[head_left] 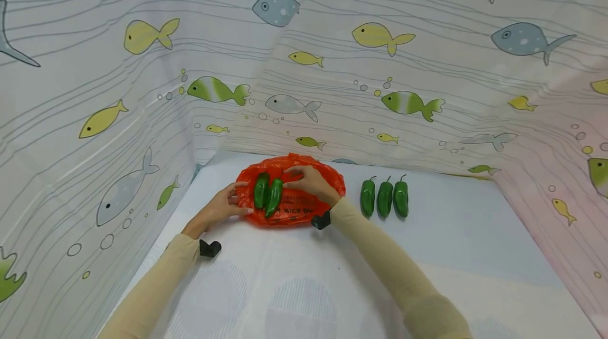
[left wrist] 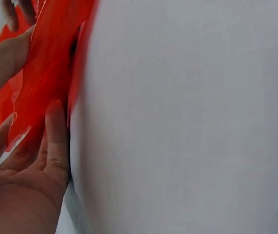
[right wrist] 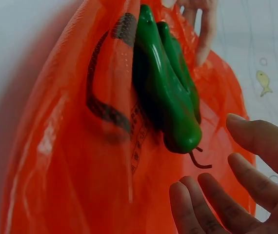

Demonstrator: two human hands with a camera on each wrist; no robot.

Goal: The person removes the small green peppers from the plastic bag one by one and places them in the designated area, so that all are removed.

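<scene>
Two green peppers lie side by side in a spread-open red plastic bag; the right wrist view shows the front pepper and its thin curved stem up close. My left hand is at the bag's left edge, thumb and fingers extended and apart, touching the plastic. In the left wrist view, a finger lies along the red film. Over the bag's right half hovers my right hand, holding nothing. Its spread, slightly bent fingers are beside the pepper's stem end, apart from it.
Three more green peppers stand in a row on the white tabletop, right of the bag. Fish-patterned sheets wall in the table at the back and both sides.
</scene>
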